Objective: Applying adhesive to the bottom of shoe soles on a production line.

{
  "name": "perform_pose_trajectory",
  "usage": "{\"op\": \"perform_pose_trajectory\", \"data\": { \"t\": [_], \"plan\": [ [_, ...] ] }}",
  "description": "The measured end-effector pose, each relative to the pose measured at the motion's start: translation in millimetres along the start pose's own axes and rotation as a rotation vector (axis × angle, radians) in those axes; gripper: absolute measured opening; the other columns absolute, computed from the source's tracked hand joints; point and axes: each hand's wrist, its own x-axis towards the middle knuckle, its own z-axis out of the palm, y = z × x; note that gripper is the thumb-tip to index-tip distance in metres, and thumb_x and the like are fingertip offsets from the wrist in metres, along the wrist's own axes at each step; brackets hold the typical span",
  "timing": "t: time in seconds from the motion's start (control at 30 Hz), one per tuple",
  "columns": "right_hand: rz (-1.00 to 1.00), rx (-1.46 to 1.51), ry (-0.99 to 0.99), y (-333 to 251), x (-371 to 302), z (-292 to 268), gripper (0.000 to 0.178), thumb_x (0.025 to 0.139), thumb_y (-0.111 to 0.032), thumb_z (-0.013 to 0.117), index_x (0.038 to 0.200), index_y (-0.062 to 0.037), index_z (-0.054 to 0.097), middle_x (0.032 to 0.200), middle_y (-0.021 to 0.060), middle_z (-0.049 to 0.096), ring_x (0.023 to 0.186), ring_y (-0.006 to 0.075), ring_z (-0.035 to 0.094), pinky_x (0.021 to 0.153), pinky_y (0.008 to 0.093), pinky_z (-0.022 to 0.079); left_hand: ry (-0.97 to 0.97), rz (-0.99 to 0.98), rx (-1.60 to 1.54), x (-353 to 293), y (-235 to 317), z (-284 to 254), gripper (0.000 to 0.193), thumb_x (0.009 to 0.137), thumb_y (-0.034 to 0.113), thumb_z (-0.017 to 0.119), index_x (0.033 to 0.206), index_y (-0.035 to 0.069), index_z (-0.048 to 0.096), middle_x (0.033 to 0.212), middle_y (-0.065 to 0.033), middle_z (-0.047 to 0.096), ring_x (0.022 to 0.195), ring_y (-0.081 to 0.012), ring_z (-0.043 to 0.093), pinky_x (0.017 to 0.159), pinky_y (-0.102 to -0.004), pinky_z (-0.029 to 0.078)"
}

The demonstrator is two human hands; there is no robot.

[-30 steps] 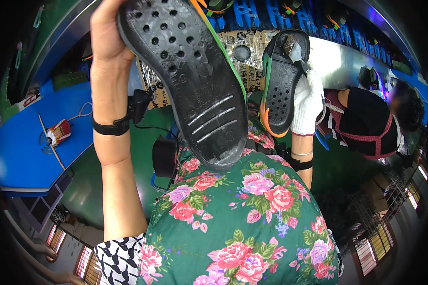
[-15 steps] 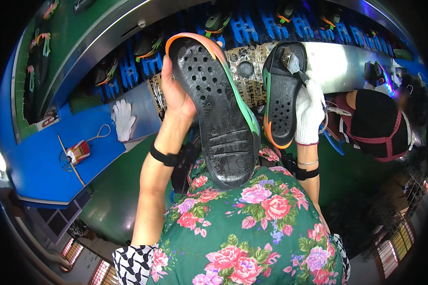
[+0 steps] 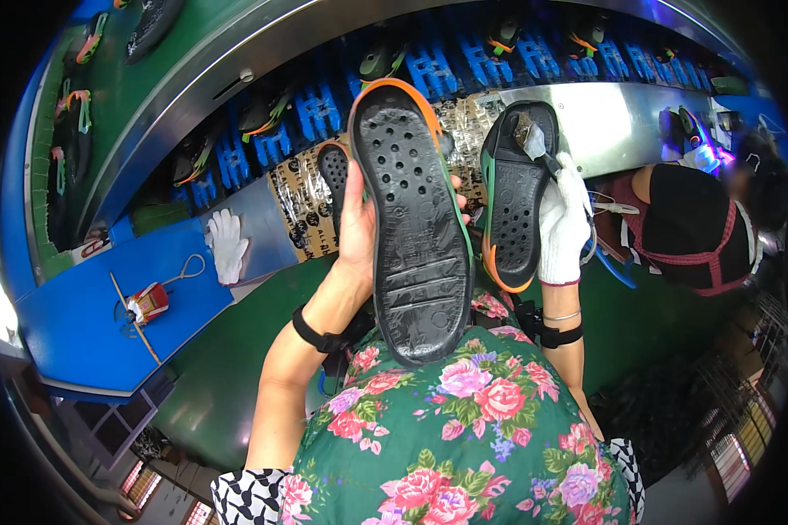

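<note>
The left hand (image 3: 361, 229) grips a black sole (image 3: 418, 254) that partly hides it; the gloved right hand (image 3: 565, 220) clasps a smaller sole (image 3: 511, 219) leftward.

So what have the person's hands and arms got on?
The left hand is bare, with a black strap and a dark box at that wrist. The right hand wears a white glove with a dark red edge. Below it are a thin, silvery bangle and another black strap. Both sleeves have a black-and-white pattern.
</note>
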Motion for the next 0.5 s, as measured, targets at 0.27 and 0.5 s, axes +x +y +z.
{"op": "perform_pose_trajectory", "data": {
  "t": [0.27,0.5],
  "plan": [
    [-0.016,-0.053,-0.032,-4,-7,1,0.037,0.098,-0.009,0.059,0.130,0.0091,0.058,0.124,0.0193,0.064,0.115,0.0283,0.062,0.107,0.0407,0.047,0.205,0.131,0.265,-10,16,53,0.073,0.101,0.064,0.040,0.142,0.004,0.048,0.118,-0.0173,0.066,0.102,-0.0260,0.069,0.085,-0.0411,0.061],
    [0.020,-0.071,0.011,-2,-8,-5,0.039,0.096,-0.009,0.061,0.130,0.0090,0.059,0.127,0.0171,0.063,0.118,0.0250,0.060,0.108,0.0377,0.045,0.240,0.119,0.225,-20,18,60,0.067,0.103,0.057,0.042,0.142,0.003,0.049,0.123,-0.0208,0.066,0.103,-0.0295,0.070,0.087,-0.0431,0.061]
  ]
}}
